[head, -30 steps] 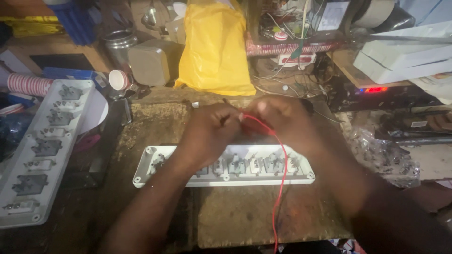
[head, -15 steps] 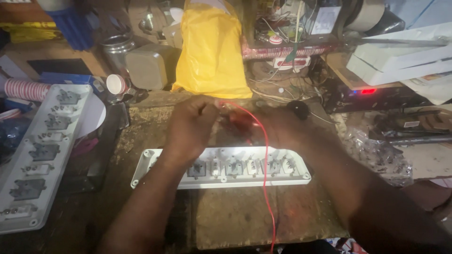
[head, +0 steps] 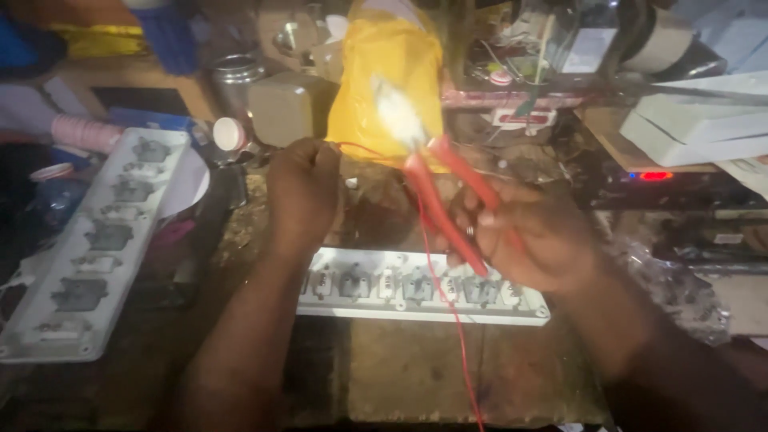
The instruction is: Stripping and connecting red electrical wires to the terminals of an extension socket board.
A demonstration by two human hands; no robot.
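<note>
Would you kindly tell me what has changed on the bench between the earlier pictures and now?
The hands have parted and lifted: the left hand now pulls the red wire leftwards, while the right hand raises red-handled pliers, now in clear view. The open white socket strip and the second strip on the left remain where they lay.

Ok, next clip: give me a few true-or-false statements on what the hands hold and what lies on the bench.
1. The right hand holds red-handled pliers. True.
2. The left hand lies flat and open on the bench. False: it is closed in a fist, raised, at one end of a thin red wire.
3. A white socket strip lies open on the bench below the hands. True.
4. The bag behind the hands is blue. False: the bag is yellow.
5. A second socket strip lies at the left. True.
</note>
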